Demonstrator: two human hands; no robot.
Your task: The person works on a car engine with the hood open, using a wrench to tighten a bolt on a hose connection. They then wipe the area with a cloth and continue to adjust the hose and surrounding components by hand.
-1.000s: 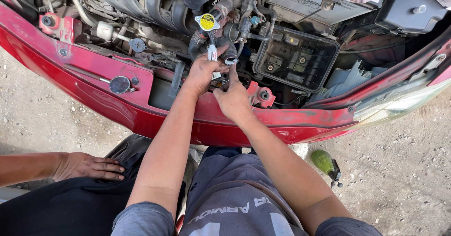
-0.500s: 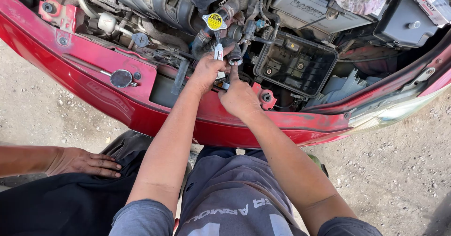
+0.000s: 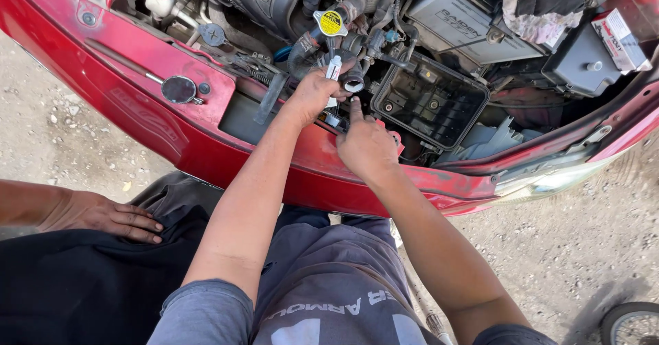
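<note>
Red painted sheet metal, the front panel [image 3: 171, 122] of a car with its engine bay open, runs from the upper left of the frame down to the right edge. Both of the person's hands work at the upper centre, just behind this panel.

The left hand [image 3: 314, 96] is clenched around a small white tube [image 3: 333, 67] that stands nearly upright between the fingers. The tube sits directly below a round yellow cap [image 3: 331, 23] bearing a dark printed label, and just left of a black hose end [image 3: 354, 83] with an open round mouth. The right hand [image 3: 367, 146] lies just below and to the right, its fingers folded, its index finger pointing up toward the hose end. Whether that fingertip touches the hose, or whether the hand grips anything, cannot be told.

To the right of the hands stands an open black plastic box [image 3: 429, 101], rectangular and tilted. Above it lies a grey rectangular cover [image 3: 460, 19] with dark lettering. A crumpled rag [image 3: 532, 15] rests at the upper right, and beside it a white and red rectangular label [image 3: 620, 37] sits on a black housing [image 3: 583, 60].

At the left edge of the frame, another person's hand [image 3: 103, 214] rests flat and released on black cloth [image 3: 82, 283]. Gravel ground [image 3: 583, 249] fills the lower right.
</note>
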